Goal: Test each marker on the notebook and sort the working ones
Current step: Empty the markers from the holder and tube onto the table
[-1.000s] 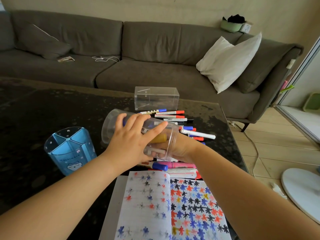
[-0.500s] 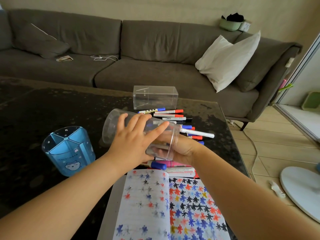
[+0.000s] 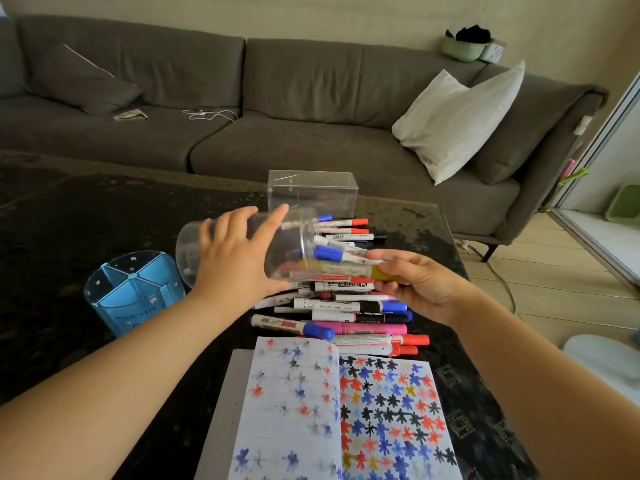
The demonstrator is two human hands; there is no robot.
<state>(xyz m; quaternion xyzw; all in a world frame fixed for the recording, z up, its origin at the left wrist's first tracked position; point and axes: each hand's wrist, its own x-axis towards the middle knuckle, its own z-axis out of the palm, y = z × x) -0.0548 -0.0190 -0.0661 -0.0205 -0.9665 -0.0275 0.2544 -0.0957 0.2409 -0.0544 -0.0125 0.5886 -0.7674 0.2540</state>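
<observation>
My left hand (image 3: 239, 261) grips a clear plastic cup (image 3: 294, 247) tipped on its side, mouth to the right, above a pile of markers (image 3: 349, 306). A few markers poke out of the cup's mouth, among them a yellow marker (image 3: 346, 270) and a blue-capped one (image 3: 329, 253). My right hand (image 3: 419, 285) holds the ends of these markers at the cup's mouth. The open notebook (image 3: 339, 410), covered in coloured star scribbles, lies near me in front of the pile.
A blue divided pen holder (image 3: 135, 289) stands left of the cup. A clear rectangular box (image 3: 311, 192) sits behind the pile. The dark table (image 3: 69, 216) ends just right of the markers. A grey sofa (image 3: 277, 98) with a white cushion runs along the back.
My right hand has slid out from under the cup to its mouth and now holds markers coming out of it. More of the pile shows below.
</observation>
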